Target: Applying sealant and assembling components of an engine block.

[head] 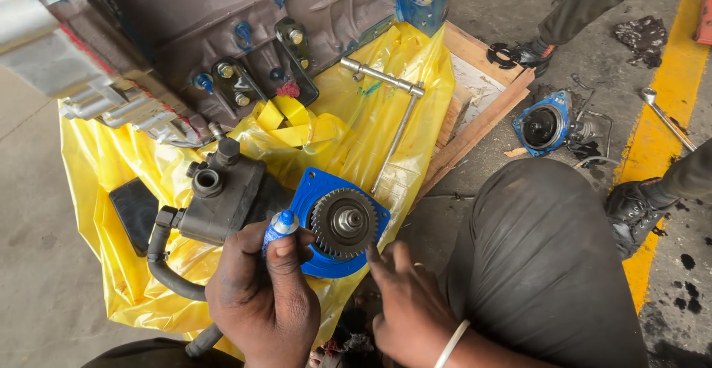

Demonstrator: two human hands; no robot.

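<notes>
Blue sealant tube point(280, 228) pinched in the left hand point(261, 294), nozzle at the pump flange point(310, 197); no bead visible yet; right hand point(406, 310) spread, fingertips touching the gear point(343, 222).

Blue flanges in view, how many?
2. One flange with a gear lies on the yellow sheet, by the left hand holding a tube. Another flange lies on the floor. More may be hidden.

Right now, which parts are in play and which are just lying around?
In play:
left hand holding blue tube
right hand by gear on blue flange
grey pump body

Lying about:
T-handle wrench
second blue flange
yellow plastic sheet
</notes>
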